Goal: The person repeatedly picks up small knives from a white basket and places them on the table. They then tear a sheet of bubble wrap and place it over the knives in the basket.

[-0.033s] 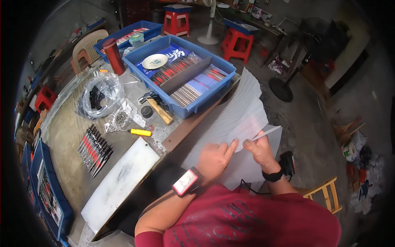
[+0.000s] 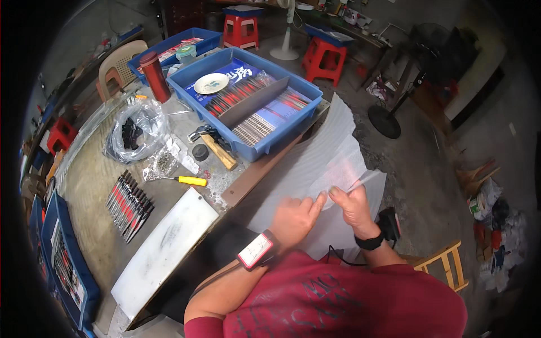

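A large, thin, translucent white foam sheet (image 2: 293, 186) hangs past the table's edge in front of me. Its upper edge is wavy and a right-hand part is folded over. My left hand (image 2: 294, 218) is closed on the sheet, thumb and forefinger pinched near its middle; some fingers are slightly blurred. Close beside it, my right hand (image 2: 354, 209) grips the folded part, with the thumb on top and the other fingers partly hidden behind. The two thumbs almost meet.
On the table lie a white board (image 2: 163, 253), a row of red and black pens (image 2: 129, 205), a yellow-handled screwdriver (image 2: 191, 181), a hammer (image 2: 218, 151) and a plastic bag (image 2: 138, 129). A divided blue tray (image 2: 265, 147) stands behind. A black fan (image 2: 385, 121) stands right.
Both hands stay on the sheet. My right hand has shifted slightly left and its wrist has turned a little; the fold in the sheet has moved with it.
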`<state>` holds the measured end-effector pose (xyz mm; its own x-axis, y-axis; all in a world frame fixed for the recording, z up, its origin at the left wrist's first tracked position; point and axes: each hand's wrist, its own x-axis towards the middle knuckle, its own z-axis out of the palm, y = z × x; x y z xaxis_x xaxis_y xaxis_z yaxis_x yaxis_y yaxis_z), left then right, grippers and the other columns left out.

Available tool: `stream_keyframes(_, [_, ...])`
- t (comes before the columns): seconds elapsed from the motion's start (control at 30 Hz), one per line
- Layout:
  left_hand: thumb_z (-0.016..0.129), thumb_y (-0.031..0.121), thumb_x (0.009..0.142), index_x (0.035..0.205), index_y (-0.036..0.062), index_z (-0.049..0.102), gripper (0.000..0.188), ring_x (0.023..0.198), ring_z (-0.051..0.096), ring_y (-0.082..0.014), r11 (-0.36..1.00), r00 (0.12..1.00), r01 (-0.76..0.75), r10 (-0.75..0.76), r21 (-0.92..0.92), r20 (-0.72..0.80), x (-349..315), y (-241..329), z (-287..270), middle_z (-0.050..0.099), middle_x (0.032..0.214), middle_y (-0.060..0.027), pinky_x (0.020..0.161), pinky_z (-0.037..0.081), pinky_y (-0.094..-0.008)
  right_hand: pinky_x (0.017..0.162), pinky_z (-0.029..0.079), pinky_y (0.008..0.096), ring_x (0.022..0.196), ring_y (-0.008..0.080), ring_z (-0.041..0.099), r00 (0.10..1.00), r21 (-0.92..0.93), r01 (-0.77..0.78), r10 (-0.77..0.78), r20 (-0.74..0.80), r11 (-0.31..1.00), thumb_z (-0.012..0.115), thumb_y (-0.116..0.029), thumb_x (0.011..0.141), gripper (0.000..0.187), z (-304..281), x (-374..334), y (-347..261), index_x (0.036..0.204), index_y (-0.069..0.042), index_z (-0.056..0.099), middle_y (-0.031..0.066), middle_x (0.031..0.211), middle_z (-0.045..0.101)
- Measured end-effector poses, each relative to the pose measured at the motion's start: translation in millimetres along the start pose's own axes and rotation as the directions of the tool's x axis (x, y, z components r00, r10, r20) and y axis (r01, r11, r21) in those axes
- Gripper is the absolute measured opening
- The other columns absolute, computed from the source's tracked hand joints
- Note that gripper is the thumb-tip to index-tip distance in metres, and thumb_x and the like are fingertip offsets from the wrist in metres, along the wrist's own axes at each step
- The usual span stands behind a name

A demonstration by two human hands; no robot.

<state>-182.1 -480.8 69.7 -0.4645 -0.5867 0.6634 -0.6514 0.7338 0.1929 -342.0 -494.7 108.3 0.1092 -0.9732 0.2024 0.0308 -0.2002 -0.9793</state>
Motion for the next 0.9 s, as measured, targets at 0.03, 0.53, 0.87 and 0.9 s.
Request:
stream_keyframes(0.03, [0.050, 0.008, 0.070, 0.109, 0.0033, 0.052, 0.040, 0.049, 0.047, -0.0170, 0.997, 0.997, -0.052, 0.048, 0.060, 0.061, -3, 2, 1, 0.045, 0.062, -0.0022, 0.048, 0.036, -0.0310, 0.071, 0.042, 0.0240, 0.083, 0.0109, 0.050, 0.995, 0.063, -0.001, 0.008, -0.100, 0.998, 0.059, -0.007, 0.076, 0.035, 8, 1, 4, 0.108, 0.004, 0.047, 0.0063, 0.098, 0.053])
stream_keyframes(0.53, [0.058, 0.004, 0.071, 0.111, 0.0011, 0.045, 0.042, 0.087, 0.050, -0.0316, 0.930, 0.982, 0.171, -0.190, -0.324, -0.025, 41, -1, -35, 0.050, 0.097, -0.0161, 0.076, 0.042, -0.0368, 0.075, 0.047, 0.0295, 0.086, 0.0156, 0.056, 0.999, 0.211, -0.002, 0.013, -0.050, 0.977, 0.060, -0.007, 0.075, 0.032, -36, 14, 0, 0.106, 0.000, 0.052, 0.0077, 0.099, 0.057])
stream_keyframes(0.87, [0.057, -0.004, 0.065, 0.100, 0.0055, 0.053, 0.036, 0.111, 0.041, -0.0301, 0.933, 0.988, -0.111, 0.141, -0.342, 0.064, 87, -14, -66, 0.051, 0.106, -0.0087, 0.085, 0.036, -0.0410, 0.069, 0.044, 0.0237, 0.078, 0.0080, 0.053, 0.959, 0.041, -0.107, 0.092, 0.268, 0.993, 0.059, -0.006, 0.075, 0.025, -31, 1, -25, 0.100, -0.001, 0.057, 0.0015, 0.089, 0.058])
stream_keyframes(0.9, [0.056, 0.007, 0.070, 0.081, 0.0051, 0.055, 0.011, 0.096, 0.050, -0.0250, 0.937, 0.994, -0.085, 0.101, -0.339, 0.030, 88, -15, -65, 0.057, 0.085, -0.0061, 0.079, 0.036, -0.0383, 0.068, 0.044, 0.0237, 0.077, 0.0079, 0.053, 0.958, 0.048, -0.131, 0.114, 0.262, 0.990, 0.060, -0.007, 0.075, 0.025, -32, 1, -25, 0.099, -0.001, 0.057, 0.0019, 0.089, 0.058])
